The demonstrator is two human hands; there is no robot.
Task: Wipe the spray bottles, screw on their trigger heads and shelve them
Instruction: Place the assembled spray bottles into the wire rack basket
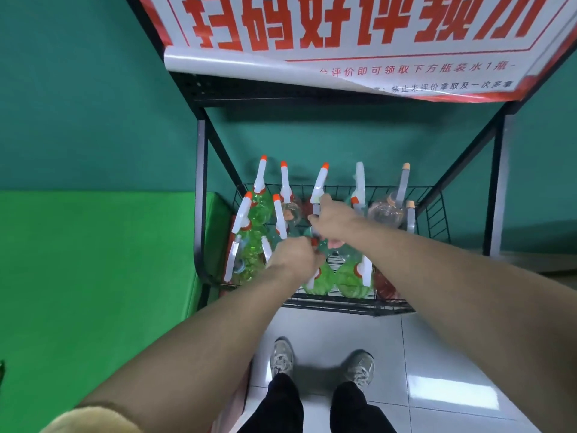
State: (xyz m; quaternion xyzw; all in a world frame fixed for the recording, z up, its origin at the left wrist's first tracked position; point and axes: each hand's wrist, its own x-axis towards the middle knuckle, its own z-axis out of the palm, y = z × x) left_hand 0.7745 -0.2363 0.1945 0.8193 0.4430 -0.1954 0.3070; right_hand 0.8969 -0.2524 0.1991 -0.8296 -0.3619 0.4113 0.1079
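Several spray bottles with white trigger heads and orange nozzle tips stand in a black wire basket (pixel 343 303) at the bottom of a rack. Both my hands reach down into the middle of the basket. My right hand (pixel 335 221) grips the white trigger head (pixel 320 185) of one bottle. My left hand (pixel 293 256) curls round the neck of that same bottle (pixel 327 248), whose body is mostly hidden under the hands. Green-filled bottles (pixel 259 210) stand at the left, and two more (pixel 351 278) at the front.
The black metal rack frame (pixel 201 182) rises around the basket, with a red-and-white poster (pixel 359 42) hanging over its upper shelf. A green padded block (pixel 93 276) lies to the left. My shoes (pixel 282 359) stand on white floor tiles in front.
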